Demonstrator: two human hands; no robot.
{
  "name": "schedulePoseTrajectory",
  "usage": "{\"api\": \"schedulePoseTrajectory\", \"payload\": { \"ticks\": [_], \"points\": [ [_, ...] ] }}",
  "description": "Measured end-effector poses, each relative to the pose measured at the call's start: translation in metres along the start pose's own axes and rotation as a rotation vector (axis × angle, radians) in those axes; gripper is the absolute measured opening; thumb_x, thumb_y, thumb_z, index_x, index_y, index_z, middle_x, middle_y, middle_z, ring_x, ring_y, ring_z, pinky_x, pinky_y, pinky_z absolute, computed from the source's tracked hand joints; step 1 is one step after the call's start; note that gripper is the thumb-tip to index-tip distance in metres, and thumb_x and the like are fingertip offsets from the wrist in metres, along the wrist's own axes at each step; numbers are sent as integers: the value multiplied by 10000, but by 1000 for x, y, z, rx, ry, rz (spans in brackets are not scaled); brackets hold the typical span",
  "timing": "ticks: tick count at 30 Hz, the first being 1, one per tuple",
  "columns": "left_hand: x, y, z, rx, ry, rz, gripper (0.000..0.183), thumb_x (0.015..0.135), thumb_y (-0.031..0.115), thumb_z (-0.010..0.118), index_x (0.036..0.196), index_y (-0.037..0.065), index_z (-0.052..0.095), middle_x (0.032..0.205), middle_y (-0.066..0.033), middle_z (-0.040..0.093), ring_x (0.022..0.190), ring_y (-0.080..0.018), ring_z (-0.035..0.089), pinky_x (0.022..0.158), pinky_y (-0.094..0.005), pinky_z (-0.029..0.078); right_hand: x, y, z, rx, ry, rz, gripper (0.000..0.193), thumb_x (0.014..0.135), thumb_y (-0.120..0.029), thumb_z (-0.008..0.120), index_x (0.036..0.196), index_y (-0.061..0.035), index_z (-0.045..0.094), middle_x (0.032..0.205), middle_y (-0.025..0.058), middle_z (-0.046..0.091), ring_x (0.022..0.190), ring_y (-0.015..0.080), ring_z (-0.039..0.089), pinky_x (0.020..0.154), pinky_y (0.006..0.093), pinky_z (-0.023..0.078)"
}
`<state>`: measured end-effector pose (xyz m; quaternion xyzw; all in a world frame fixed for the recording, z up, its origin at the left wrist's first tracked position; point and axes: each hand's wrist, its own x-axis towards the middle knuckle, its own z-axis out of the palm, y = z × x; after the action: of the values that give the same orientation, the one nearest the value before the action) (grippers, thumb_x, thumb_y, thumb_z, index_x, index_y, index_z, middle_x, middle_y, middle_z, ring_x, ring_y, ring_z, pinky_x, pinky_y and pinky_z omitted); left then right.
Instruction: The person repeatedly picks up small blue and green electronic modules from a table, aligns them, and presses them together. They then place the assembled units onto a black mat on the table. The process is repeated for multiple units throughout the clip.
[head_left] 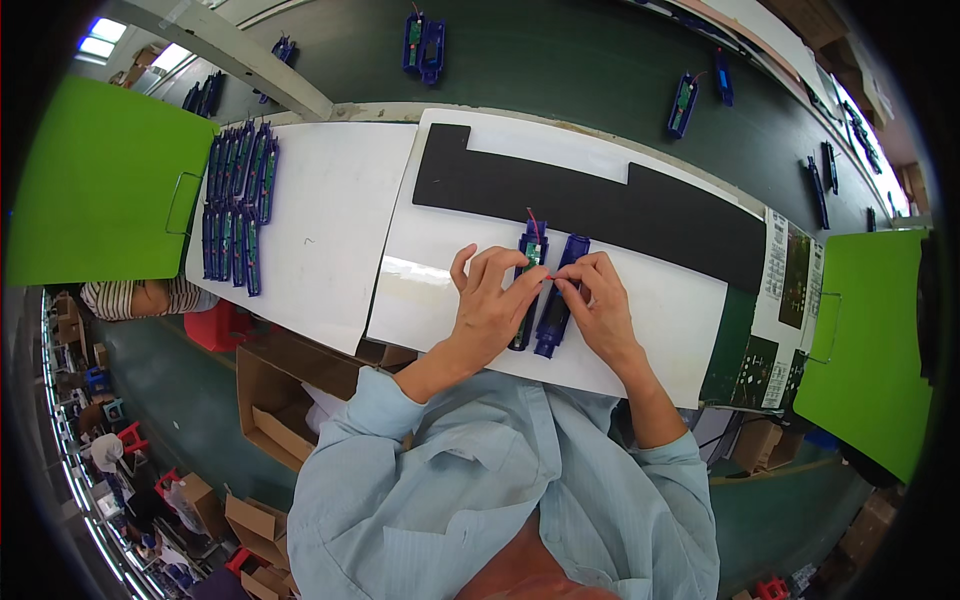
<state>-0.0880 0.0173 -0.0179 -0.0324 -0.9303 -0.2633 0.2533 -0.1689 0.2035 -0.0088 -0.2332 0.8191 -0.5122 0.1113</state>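
On the white work board in front of me lie two long dark-blue plastic housing halves, side by side. The left half (535,236) holds a green circuit board, and a thin red wire sticks up from its far end. The right half (553,325) lies slightly tilted beside it. My left hand (484,308) reaches over the left half, thumb and forefinger pinched. My right hand (604,314) pinches from the other side, above the right half. Between the two sets of fingertips a short piece of red wire (550,278) shows; its ends are hidden.
A black notched mat (590,200) lies beyond the halves. Several blue housings with boards (238,175) stand in rows at left. Farther off, a dark green conveyor belt (560,70) carries more housings. Green panels (110,190) flank the bench; a cardboard box (275,400) stands below left.
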Motion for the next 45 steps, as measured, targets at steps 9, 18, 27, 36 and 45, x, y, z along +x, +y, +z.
{"api": "schedulePoseTrajectory", "payload": {
  "ticks": [9,18,27,36,45],
  "points": [
    [0,-5,11,-133,-30,-62,181,882,126,845,1042,124,760,1169,-37,616,1166,-273,553,1103,-496,323,-2,2,1,90,-25,67,112,958,-51,784,1068,-36,767,1035,31,574,781,113,548,691,270,469],
    [-23,13,16,-237,-24,-311,244,849,106,861,1064,110,745,1181,-71,606,1178,-284,527,1048,-463,340,-5,7,11,74,-5,22,99,924,-47,792,1009,-35,742,1095,64,588,1052,236,593,920,354,497],
    [-34,11,-4,39,-153,-127,169,917,93,767,1082,107,736,1127,-31,612,1142,-236,569,1116,-493,306,14,2,12,-240,-155,-471,185,852,-15,774,1012,-41,685,1241,101,690,1231,337,640,1048,456,515],
    [-35,2,-9,88,-238,48,213,913,100,765,1118,71,715,1144,-37,643,1170,-230,620,1141,-487,345,20,-5,13,-300,-272,-479,172,871,-9,753,1024,-24,675,1223,117,674,1173,328,648,1009,432,532],
    [-86,15,-16,-116,-223,16,459,869,212,839,1298,78,745,1396,-69,677,1275,-255,626,1164,-511,428,29,-12,-1,-174,-481,-199,68,920,-46,763,932,-23,700,1264,110,605,1200,314,587,1043,417,498]
  ]
}}
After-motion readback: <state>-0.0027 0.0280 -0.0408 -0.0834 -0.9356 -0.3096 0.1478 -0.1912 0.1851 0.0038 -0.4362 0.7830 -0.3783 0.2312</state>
